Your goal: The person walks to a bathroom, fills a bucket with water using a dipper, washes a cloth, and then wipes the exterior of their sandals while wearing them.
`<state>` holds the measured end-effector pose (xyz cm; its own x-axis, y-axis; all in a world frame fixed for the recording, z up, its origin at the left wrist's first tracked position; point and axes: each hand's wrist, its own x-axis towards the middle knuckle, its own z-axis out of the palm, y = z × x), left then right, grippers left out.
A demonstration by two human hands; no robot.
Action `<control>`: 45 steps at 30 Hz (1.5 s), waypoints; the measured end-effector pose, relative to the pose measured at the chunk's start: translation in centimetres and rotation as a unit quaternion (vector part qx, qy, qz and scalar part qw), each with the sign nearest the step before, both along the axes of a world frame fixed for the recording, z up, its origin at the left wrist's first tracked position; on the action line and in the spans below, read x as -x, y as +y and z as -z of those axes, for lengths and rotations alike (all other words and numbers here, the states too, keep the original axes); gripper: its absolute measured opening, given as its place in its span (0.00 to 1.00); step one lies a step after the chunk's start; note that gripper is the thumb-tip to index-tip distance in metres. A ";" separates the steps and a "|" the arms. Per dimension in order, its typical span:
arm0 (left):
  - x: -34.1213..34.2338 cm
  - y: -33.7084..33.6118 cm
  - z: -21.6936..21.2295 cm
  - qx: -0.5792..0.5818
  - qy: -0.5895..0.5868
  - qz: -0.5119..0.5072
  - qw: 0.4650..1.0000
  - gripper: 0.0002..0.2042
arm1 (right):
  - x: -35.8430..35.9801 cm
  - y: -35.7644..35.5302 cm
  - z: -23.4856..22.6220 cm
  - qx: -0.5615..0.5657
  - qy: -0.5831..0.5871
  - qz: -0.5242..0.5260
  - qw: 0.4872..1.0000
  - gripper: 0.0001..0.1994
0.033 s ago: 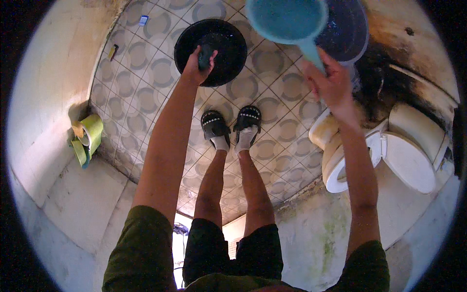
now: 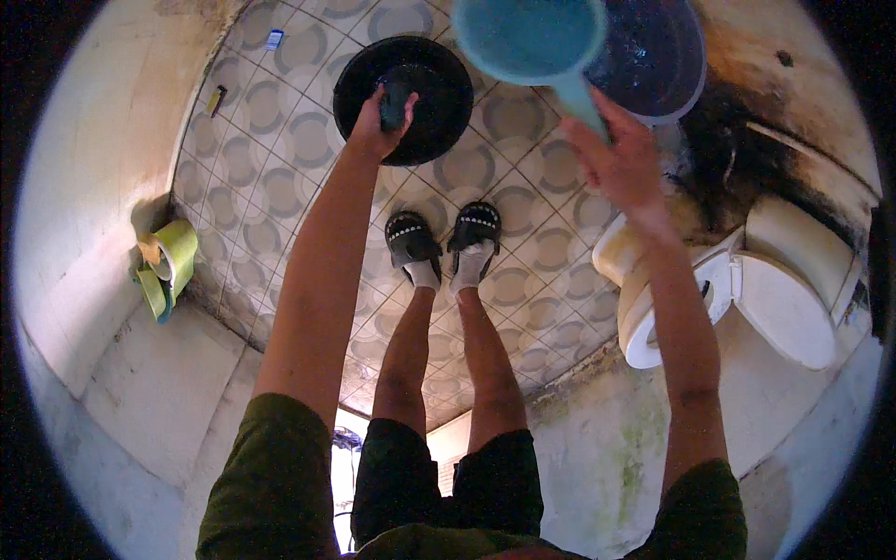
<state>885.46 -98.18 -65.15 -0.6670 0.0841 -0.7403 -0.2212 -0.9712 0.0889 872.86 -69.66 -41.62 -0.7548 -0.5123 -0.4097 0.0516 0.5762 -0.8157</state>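
Note:
My right hand (image 2: 621, 168) grips the handle of a teal water dipper (image 2: 528, 39), its wide round bowl pointing away from me at the top edge. The dipper overlaps part of a bluish-purple tub (image 2: 677, 70), which shows glints like water. My left hand (image 2: 383, 126) is over a round black basin (image 2: 455, 117) on the floor. Its fingers and thumb close around a dark, rounded object (image 2: 398, 105); its kind is hard to make out against the basin's dark inside.
My feet in black sandals (image 2: 478, 219) stand on the patterned tile floor. At right is a white toilet (image 2: 644, 341) with its lid up. A green plastic object (image 2: 177, 252) leans by the left wall. A small blue-and-white packet (image 2: 274, 39) lies far left.
The dipper and my right hand have shifted slightly left, toward the black basin. More of the tub shows. My left hand stays nearly still.

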 end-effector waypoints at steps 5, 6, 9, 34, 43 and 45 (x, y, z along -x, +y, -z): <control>3.3 1.4 -1.9 0.165 0.019 -0.043 0.985 0.17 | -4.0 -5.5 6.3 -0.093 0.278 -0.132 0.947 0.18; 3.6 1.6 -2.6 0.161 -0.010 -0.065 0.985 0.16 | -4.5 -6.4 6.1 -0.128 0.236 -0.144 0.953 0.18; 2.5 -1.8 0.5 0.122 0.035 0.031 0.991 0.16 | -5.8 -8.5 5.5 -0.197 0.160 -0.179 0.951 0.19; -1.6 1.2 -6.4 -0.299 0.127 -0.101 0.940 0.11 | 2.9 -6.7 14.3 -0.057 0.524 -0.084 0.846 0.33; -1.1 -2.6 -12.5 -0.232 0.186 0.184 0.937 0.16 | 0.3 -16.8 13.9 0.049 0.387 -0.331 0.859 0.30; 0.2 -4.2 -14.9 0.097 0.113 0.440 0.885 0.16 | 0.3 -17.5 12.3 -0.028 0.353 -0.389 0.850 0.29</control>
<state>885.27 -102.41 -50.28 -0.5396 0.5303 -0.6539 -0.8399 -0.3928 0.3746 872.51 -87.21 -53.88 -0.2633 -0.9641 -0.0348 -0.8546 0.2498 -0.4552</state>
